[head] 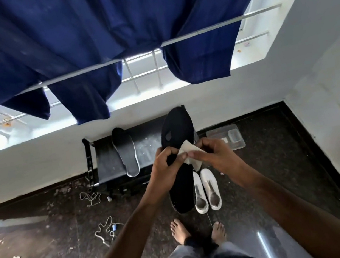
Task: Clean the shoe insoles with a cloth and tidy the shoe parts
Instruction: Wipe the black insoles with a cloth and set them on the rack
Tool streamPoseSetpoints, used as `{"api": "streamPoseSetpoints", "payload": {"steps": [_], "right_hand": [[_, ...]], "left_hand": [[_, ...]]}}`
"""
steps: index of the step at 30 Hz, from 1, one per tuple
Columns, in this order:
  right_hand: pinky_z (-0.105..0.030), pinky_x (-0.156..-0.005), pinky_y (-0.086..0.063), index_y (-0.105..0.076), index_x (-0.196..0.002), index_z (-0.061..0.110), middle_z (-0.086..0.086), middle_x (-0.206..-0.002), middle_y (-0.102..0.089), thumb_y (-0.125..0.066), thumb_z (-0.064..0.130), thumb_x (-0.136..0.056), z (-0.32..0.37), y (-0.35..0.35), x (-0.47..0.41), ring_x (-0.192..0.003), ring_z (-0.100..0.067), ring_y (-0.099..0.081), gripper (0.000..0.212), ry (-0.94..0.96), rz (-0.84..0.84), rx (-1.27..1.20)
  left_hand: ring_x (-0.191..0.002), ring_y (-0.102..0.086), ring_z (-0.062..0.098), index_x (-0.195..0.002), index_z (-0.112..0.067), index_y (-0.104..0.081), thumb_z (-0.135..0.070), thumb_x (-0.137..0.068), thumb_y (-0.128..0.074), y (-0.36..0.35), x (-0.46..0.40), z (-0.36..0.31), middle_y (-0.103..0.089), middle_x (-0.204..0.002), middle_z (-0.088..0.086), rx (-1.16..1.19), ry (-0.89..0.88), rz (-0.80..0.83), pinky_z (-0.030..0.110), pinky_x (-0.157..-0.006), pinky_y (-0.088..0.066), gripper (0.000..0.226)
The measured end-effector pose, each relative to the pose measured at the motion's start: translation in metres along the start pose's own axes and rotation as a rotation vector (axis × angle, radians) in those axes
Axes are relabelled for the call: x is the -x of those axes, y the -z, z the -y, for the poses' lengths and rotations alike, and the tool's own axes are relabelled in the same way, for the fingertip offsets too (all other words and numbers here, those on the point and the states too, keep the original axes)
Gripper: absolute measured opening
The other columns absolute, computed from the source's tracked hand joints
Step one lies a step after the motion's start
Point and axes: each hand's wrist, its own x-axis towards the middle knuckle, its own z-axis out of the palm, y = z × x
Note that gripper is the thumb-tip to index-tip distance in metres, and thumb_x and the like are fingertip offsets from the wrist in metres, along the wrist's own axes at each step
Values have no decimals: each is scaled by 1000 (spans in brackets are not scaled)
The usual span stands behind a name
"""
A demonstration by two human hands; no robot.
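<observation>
Insole [175,132] gripped by left hand [166,163]; right hand [212,155] pinches cloth [189,151] (second insole [126,152] at ten o'clock).

A long black insole [175,132] is standing lengthwise in the air, its toe end pointing away, a few pale worn spots showing on its upper half; a small white cloth [187,150], folded and creased, is lying against its right edge at mid-length; a second insole [126,153], dark on top with a grey rim, is resting flat on a black stand; two white shoes [206,190] are sitting side by side on the floor, touching, openings facing up.
</observation>
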Motion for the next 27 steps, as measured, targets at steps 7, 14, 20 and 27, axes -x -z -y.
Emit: {"api": "streamPoseSetpoints", "payload": {"steps": [7,14,20,27], "right_hand": [[-40,-66,-48,-61,-80,12,-15,-78,-58,-77,17,-85,-45,-21,-11,-73,-28,-55,18,14,6,-199],[-18,-76,-52,-72,-111,19,13,-95,-74,-64,12,-98,-84,-41,-28,-86,1,-68,17,208,-249,109],[-23,-106,-41,-66,-132,19,2,-133,-61,-62,13,-97,-127,-116,-64,-120,-12,-50,35,624,-180,672],[-33,-92,-54,-67,-129,9,-4,-117,-61,-64,5,-92,-225,-164,-87,-103,-22,-61,38,753,25,877]], "left_hand": [[-97,-61,13,-98,-31,-64,-38,-87,-71,-6,28,45,-63,-103,2,112,76,-84,36,-87,-51,15],[-127,-59,13,-153,-24,-23,2,-89,-70,-13,28,126,-58,-136,5,317,112,-106,37,-103,-51,83],[-121,-63,17,-140,-10,-48,-2,-80,-68,-6,4,191,-65,-129,10,442,149,-130,31,-100,-49,63],[-122,-61,22,-144,-18,-46,10,-82,-53,-7,10,275,-65,-129,9,598,178,32,29,-95,-51,68]]}}
